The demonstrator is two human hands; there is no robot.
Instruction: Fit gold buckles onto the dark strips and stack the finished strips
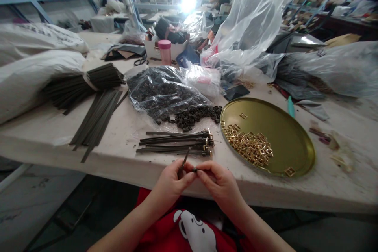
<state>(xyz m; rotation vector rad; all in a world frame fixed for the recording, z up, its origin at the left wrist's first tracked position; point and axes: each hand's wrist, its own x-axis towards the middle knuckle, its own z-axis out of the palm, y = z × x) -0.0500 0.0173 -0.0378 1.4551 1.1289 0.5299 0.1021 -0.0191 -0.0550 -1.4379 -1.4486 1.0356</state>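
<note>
My left hand (173, 178) is closed on a narrow dark strap (186, 158), one end of which sticks up past the fingers. My right hand (219, 179) pinches a small dark loop (194, 169) where the two hands meet, over the table's front edge; whether the strap passes through it, I cannot tell. Just beyond the hands lies a row of dark straps with gold buckles (177, 140) at their right ends. Behind that row, small dark loops (191, 117) spill from a clear plastic bag (162, 90).
A round gold tray (292, 138) with a heap of gold buckles (251, 147) stands on the right. Loose dark straps (96, 116) and a tied bundle (100, 76) lie left, near white sacks (41, 75). Behind are a pink-lidded jar (165, 52) and plastic bags (248, 19).
</note>
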